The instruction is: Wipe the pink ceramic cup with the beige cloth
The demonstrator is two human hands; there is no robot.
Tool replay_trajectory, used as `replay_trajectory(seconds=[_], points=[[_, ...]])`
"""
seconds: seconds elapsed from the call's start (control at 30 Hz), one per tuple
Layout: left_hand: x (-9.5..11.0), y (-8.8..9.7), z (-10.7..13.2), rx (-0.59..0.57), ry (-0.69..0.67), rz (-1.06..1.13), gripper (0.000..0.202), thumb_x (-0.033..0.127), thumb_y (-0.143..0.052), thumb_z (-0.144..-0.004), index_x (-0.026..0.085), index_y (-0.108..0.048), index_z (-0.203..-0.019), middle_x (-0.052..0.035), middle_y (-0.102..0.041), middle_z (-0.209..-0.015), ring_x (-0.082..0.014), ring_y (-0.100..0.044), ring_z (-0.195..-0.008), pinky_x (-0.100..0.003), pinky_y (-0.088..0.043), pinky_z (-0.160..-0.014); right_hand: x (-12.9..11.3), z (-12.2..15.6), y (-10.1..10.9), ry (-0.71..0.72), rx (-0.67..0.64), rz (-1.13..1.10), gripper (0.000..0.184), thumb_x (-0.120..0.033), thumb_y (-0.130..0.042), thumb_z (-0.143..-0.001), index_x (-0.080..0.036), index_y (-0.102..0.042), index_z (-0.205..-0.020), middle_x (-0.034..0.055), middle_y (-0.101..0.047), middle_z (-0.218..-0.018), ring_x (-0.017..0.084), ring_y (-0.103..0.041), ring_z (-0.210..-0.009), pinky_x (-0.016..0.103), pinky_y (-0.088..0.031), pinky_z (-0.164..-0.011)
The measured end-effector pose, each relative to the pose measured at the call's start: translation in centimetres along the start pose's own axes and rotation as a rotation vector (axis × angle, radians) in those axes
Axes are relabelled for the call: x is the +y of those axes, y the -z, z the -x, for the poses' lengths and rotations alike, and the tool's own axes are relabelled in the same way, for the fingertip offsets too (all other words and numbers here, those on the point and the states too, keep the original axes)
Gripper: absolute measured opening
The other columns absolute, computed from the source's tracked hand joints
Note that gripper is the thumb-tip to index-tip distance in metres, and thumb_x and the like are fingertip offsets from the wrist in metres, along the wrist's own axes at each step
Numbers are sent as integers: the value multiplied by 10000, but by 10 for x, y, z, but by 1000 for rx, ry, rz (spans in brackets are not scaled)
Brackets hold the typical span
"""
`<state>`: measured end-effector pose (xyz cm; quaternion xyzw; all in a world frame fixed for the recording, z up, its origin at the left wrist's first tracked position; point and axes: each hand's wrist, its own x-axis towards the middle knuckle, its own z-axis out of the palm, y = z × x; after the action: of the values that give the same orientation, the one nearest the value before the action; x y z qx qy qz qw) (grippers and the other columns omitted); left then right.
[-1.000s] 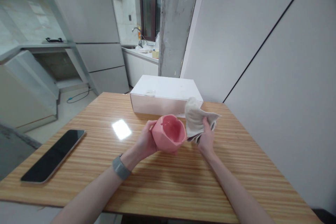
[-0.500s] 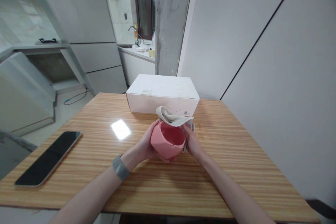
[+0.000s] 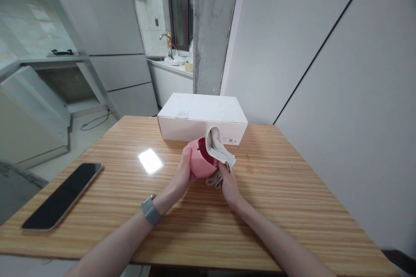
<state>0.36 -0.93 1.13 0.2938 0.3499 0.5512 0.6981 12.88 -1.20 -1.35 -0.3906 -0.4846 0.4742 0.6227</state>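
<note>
A pink faceted cup (image 3: pixel 199 162) is held just above the wooden table (image 3: pixel 292 199), tipped with its mouth turned away from me. My left hand (image 3: pixel 180 177) grips its left side, fingers wrapped round it. My right hand (image 3: pixel 228 181) is closed on a beige cloth (image 3: pixel 218 149), which is pressed over the cup's rim and right side; part of the cloth hangs below the cup. A grey watch band sits on my left wrist.
A white closed box (image 3: pixel 203 117) lies just behind the cup. A black phone (image 3: pixel 63 194) rests face up near the table's left edge. A grey wall runs along the right side. A concrete pillar and kitchen counter stand beyond the table.
The cloth moved from beside the cup onto its rim and side. The cup tipped away from me and shifted slightly farther back.
</note>
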Motion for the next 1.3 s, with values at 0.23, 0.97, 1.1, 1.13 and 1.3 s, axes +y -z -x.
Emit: replay_trajectory(seconds=[0.23, 0.97, 1.1, 1.13, 1.3], points=[[2, -5, 12, -264, 94, -56, 588, 395, -590, -843, 340, -350, -1377, -83, -490, -1380, -262, -574, -1120, -408, -514, -856, -7, -22, 13, -26, 167, -121, 447, -506, -559, -816, -200, -621, -1136, 31, -655, -1171, 209, -528, -1189, 408, -334, -1071], [2, -12, 18, -69, -335, -396, 932, 273, -826, -585, 286, -234, -1306, -103, -356, -1422, -249, -436, -1258, -359, -373, -1036, -4, -3, -1, -13, 196, -39, 460, -515, -565, -805, -236, -602, -1169, 31, -644, -1185, 208, -506, -1214, 410, -308, -1089], [-2, -8, 14, -170, -133, -111, 567, 466, -564, -837, 321, -275, -1304, -82, -414, -1400, -217, -519, -1164, -331, -492, -873, -14, -14, 8, 28, 250, -17, 436, -491, -567, -808, -193, -637, -1119, 49, -658, -1156, 216, -536, -1172, 393, -330, -1069], [-1, -6, 12, -172, -103, -89, 521, 463, -542, -853, 328, -307, -1299, -74, -426, -1394, -210, -534, -1139, -308, -510, -820, -15, -17, 11, 35, 268, -16, 428, -487, -574, -804, -191, -645, -1104, 50, -659, -1155, 219, -541, -1163, 391, -340, -1059], [8, 5, 8, -271, 14, -97, 660, 300, -727, -738, 282, -420, -1322, -93, -507, -1327, -198, -588, -1023, -239, -522, -703, -9, -27, 21, 20, 258, -96, 414, -479, -586, -796, -186, -655, -1079, 47, -681, -1110, 237, -585, -1094, 414, -393, -1003]])
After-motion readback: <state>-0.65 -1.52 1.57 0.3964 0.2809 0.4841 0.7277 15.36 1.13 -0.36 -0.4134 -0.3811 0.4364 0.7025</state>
